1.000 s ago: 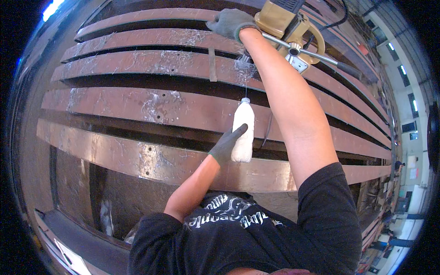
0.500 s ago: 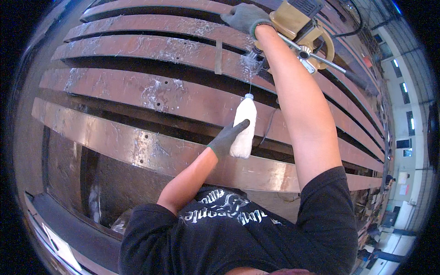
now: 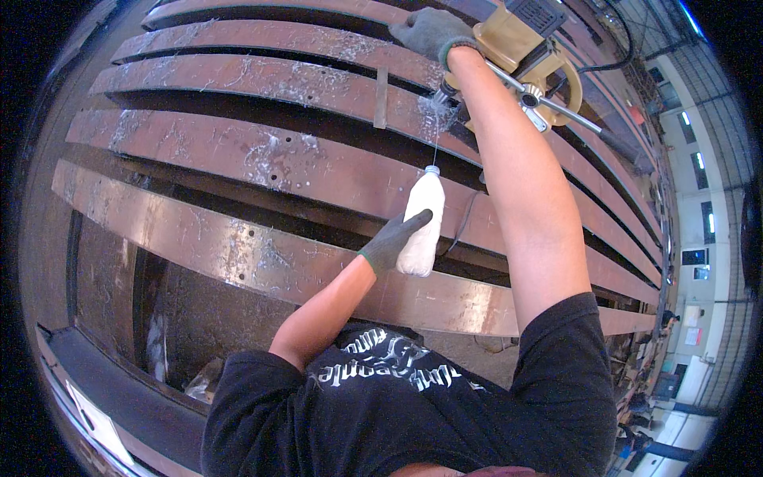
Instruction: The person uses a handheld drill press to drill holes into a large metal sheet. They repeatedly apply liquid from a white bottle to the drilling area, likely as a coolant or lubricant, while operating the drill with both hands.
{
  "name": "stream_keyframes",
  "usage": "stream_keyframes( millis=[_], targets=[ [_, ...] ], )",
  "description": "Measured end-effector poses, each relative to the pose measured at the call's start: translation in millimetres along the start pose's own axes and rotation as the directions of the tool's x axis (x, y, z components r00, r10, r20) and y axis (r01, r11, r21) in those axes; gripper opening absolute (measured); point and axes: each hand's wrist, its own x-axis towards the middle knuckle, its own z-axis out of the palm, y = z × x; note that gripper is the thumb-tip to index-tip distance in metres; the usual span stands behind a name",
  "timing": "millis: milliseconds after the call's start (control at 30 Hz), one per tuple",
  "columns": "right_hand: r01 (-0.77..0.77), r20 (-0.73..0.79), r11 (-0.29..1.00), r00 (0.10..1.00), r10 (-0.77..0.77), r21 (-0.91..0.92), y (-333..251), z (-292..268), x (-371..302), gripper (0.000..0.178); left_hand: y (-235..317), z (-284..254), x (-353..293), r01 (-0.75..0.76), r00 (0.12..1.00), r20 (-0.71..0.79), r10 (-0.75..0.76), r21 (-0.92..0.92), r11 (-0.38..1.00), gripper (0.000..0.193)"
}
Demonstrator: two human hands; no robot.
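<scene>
My left hand (image 3: pixel 395 240), in a dark grey glove, is wrapped round a white squeeze bottle (image 3: pixel 422 226). A thin stream of liquid runs from the bottle's cap up to the cutter (image 3: pixel 445 97) of a tan magnetic drill (image 3: pixel 510 36). Metal shavings lie around the cutter on a brown steel beam. At the top, my gloved right hand (image 3: pixel 429 33) is closed on the drill's feed handle (image 3: pixel 502 75). My glove and forearm hide most of that handle. Another handle of the drill (image 3: pixel 576 115) sticks out to the right of my forearm.
Several long steel beams (image 3: pixel 334 171) lie side by side with dark gaps between, strewn with shavings. A narrow metal strip (image 3: pixel 381 97) lies across a gap. A thin cable (image 3: pixel 466 219) hangs right of the bottle. Black hose (image 3: pixel 628 56) curves behind the drill.
The view has shifted slightly. Both hands keep their holds, and the liquid still streams from the bottle to the cutter.
</scene>
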Motion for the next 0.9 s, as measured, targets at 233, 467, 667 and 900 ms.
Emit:
stream_keyframes(
  millis=[233, 467, 667, 900],
  targets=[
    [0.003, 0.040, 1.000, 0.999, -0.003, -0.005, -2, 1, 2, 0.055, -5, -4, 1, -0.009, 1.000, -0.028, 0.008, -0.019, 1.000, 0.060],
    [-0.018, 0.018, 1.000, 1.000, 0.018, 0.000, 3, 5, 2, 0.054, 1, 2, -2, -0.004, 1.000, -0.027, 0.004, -0.002, 1.000, 0.058],
    [-0.038, 0.020, 0.999, 0.999, 0.038, -0.016, -8, -2, -6, 0.053, -4, -4, 1, 0.006, 1.000, -0.020, -0.007, -0.042, 0.999, 0.057],
    [0.005, 0.018, 1.000, 1.000, -0.004, -0.031, -4, 1, -6, 0.054, 1, 0, -4, 0.033, 0.998, -0.042, -0.036, -0.059, 0.998, 0.043]
  ],
)
